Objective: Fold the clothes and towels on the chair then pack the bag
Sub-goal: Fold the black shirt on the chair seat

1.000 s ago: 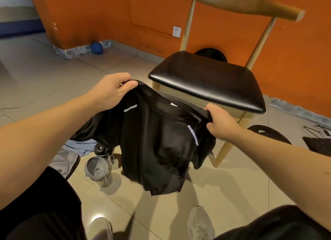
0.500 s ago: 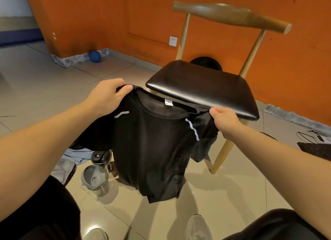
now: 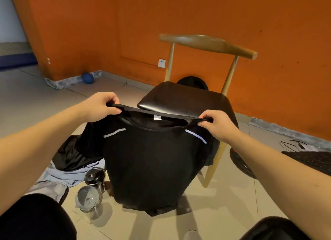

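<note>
Black t-shirt (image 3: 150, 161) hangs mid-frame, shoulder line stretched horizontal between left hand (image 3: 100, 104) and right hand (image 3: 217, 124), each pinching a shoulder, body dropping straight down, chair (image 3: 180, 100) seat just behind, equally near both hands.

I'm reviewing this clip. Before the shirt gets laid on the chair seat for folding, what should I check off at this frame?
1. Left hand grips one shoulder of the black T-shirt: ok.
2. Right hand grips the other shoulder: ok.
3. Shirt hangs spread between the hands, not bunched: ok.
4. Chair seat has nothing lying on it: ok.
5. Hem off the floor: cannot tell.
</note>
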Tool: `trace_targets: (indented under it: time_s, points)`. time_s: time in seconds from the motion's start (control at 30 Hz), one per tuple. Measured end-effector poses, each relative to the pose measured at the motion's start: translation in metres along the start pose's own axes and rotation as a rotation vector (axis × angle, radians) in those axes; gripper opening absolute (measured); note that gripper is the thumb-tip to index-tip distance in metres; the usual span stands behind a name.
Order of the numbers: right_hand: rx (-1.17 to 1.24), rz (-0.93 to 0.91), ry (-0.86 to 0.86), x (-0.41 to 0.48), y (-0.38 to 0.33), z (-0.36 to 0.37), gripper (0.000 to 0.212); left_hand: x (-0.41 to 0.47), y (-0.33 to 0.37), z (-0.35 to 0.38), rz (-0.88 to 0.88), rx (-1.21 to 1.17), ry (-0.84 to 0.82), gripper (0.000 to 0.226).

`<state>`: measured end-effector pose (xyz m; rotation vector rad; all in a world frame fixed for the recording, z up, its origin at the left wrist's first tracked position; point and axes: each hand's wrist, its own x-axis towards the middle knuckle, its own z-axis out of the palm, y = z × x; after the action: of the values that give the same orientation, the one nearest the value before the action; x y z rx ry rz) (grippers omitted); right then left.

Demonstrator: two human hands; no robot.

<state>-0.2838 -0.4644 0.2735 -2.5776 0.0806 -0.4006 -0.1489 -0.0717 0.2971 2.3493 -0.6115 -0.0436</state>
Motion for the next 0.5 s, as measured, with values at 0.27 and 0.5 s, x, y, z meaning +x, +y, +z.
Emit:
trace_targets:
  time_s: [0.27, 0.5]
  points:
    - [-0.070, 0.044, 0.057, 0.001, -0.016, -0.087, 0.024, 0.008, 0.076, -0.047, 0.021, 0.120, -0.011, 0.012]
    - [-0.344, 0.265, 0.268, 0.005, -0.043, -0.149, 0.025, 0.020, 0.127, -0.077, 0.203, 0.335, 0.284, 0.015]
